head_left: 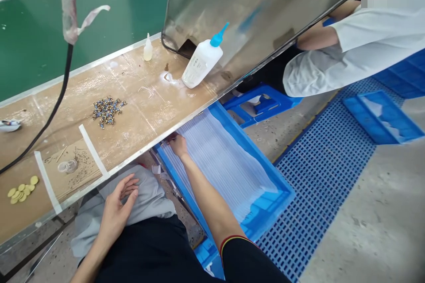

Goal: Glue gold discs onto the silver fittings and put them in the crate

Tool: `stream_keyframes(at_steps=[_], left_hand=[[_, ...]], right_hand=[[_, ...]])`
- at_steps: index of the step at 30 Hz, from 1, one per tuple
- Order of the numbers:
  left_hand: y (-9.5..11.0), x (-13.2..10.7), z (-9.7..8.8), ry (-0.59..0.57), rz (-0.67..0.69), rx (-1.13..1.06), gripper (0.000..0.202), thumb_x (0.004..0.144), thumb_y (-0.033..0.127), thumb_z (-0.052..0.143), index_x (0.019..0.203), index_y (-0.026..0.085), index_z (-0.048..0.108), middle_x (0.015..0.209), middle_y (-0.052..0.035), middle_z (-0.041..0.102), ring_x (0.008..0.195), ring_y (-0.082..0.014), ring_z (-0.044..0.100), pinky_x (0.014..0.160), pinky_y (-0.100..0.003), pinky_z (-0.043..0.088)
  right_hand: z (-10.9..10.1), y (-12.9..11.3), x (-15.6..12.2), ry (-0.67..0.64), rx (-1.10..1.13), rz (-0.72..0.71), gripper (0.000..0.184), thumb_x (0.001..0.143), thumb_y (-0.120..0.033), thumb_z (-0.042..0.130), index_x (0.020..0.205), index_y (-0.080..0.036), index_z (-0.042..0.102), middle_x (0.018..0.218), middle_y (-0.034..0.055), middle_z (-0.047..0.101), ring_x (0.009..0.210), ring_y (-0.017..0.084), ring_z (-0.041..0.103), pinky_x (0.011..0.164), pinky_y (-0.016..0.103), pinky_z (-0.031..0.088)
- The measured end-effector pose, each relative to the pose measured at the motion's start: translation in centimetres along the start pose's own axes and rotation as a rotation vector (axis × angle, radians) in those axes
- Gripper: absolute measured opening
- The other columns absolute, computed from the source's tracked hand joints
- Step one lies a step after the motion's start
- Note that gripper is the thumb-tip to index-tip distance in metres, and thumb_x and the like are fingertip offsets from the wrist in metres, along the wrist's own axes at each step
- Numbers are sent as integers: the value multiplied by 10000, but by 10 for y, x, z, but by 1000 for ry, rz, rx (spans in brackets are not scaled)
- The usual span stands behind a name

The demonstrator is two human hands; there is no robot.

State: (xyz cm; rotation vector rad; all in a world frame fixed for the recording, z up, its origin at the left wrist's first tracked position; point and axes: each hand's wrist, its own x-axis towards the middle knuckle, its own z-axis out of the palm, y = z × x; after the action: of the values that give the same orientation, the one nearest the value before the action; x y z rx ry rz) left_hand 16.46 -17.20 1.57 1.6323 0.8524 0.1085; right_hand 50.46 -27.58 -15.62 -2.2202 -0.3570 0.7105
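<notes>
My left hand [121, 199] hovers over my grey-clad lap just in front of the table edge, its fingers loosely stretched and holding nothing. Reaching to the far left corner of a blue tray [282, 190], my right hand [178, 144] has its fingers curled together in the shadow of the table edge. Whatever those fingers hold is too dark and small to make out. Thin white ribbed sheeting [219, 154] lines the tray in narrow parallel rows. On the table lies a pile of small metallic parts with blue bits [108, 111].
A white glue bottle [201, 64] with a blue nozzle and a small dropper bottle [148, 48] stand on the table [139, 115]. Yellow discs [23, 191] and a small clear cup [68, 166] lie left. A black cable [63, 93] hangs in front. A co-worker [358, 53] sits at right.
</notes>
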Motion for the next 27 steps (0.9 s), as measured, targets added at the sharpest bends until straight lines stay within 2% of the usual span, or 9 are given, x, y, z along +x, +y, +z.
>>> stream_keyframes(at_steps=[7, 13, 22, 27], left_hand=[[-8, 0, -2, -10, 0, -15, 528, 1096, 538, 727, 1544, 264, 675, 1441, -140, 812, 1289, -327, 822, 1156, -522, 670], [-8, 0, -4, -22, -1, -31, 529, 1095, 534, 722, 1547, 263, 674, 1445, -148, 810, 1292, -332, 820, 1168, -541, 663], [-10, -1, -6, -10, -1, -54, 514, 1089, 519, 738, 1542, 281, 690, 1425, -123, 824, 1266, -326, 833, 1140, -511, 681], [-14, 1, -7, -18, 11, -62, 510, 1092, 512, 728, 1533, 258, 695, 1413, -144, 824, 1260, -335, 831, 1137, -533, 683]], right_hand=[[1, 5, -4, 32, -40, -25, 267, 1114, -422, 764, 1168, -160, 771, 1084, 40, 809, 971, 195, 798, 933, 409, 694], [2, 2, -5, 61, -83, -53, 264, 1106, -421, 774, 1170, -165, 777, 1154, 55, 814, 1045, 212, 798, 993, 441, 685], [6, 4, -9, 68, -125, -61, 284, 1111, -448, 764, 1141, -166, 780, 1090, 43, 819, 987, 200, 802, 964, 423, 686], [6, 7, -7, 95, -156, -53, 302, 1106, -464, 770, 1124, -163, 778, 1081, 42, 817, 984, 201, 801, 958, 422, 685]])
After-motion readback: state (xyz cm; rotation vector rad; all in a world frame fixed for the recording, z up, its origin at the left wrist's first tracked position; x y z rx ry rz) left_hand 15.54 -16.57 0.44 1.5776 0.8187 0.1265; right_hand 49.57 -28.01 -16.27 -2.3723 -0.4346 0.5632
